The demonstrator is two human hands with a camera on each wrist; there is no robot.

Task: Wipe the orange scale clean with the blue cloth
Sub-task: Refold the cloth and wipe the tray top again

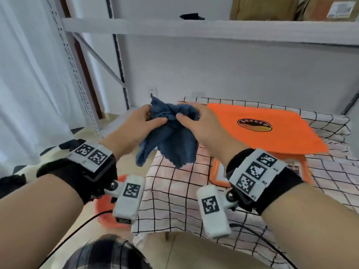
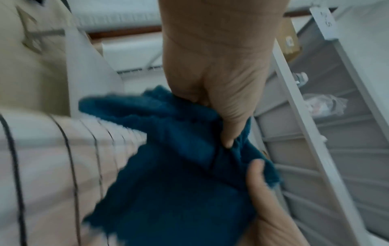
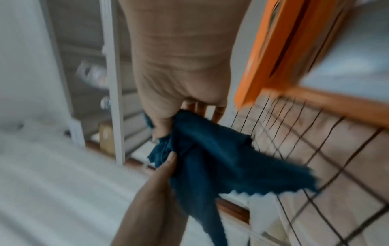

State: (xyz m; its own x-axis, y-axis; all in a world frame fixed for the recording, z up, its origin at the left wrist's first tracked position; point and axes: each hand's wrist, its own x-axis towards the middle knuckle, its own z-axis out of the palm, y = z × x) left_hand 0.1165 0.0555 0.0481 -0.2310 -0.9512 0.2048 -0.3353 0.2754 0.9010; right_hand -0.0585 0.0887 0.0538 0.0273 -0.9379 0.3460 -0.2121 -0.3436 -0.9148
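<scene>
1. In the middle of the head view, both hands are holding the blue cloth (image 1: pixel 171 136) up in the air, above the near left part of the checked tablecloth (image 1: pixel 174 200).
2. The left hand (image 1: pixel 136 123) is pinching the bunched top of the cloth between thumb and fingers, left of centre.
3. The right hand (image 1: pixel 196 121) is gripping the same bunch from the right side, its thumb lying across the front of the fabric and its fingers curling behind.
4. The two thumbs are nearly meeting at the gathered top, and the rest of the cloth is hanging down loosely below them with a zigzag edge.
5. The orange scale (image 1: pixel 268 129) is sitting on the tablecloth in the right half of the frame, just right of the right hand; its flat platform is showing an oval dark logo (image 1: pixel 254 124).
6. The cloth is not touching the scale.
7. White shelving (image 1: pixel 194 29) is running across the top of the frame.
</scene>
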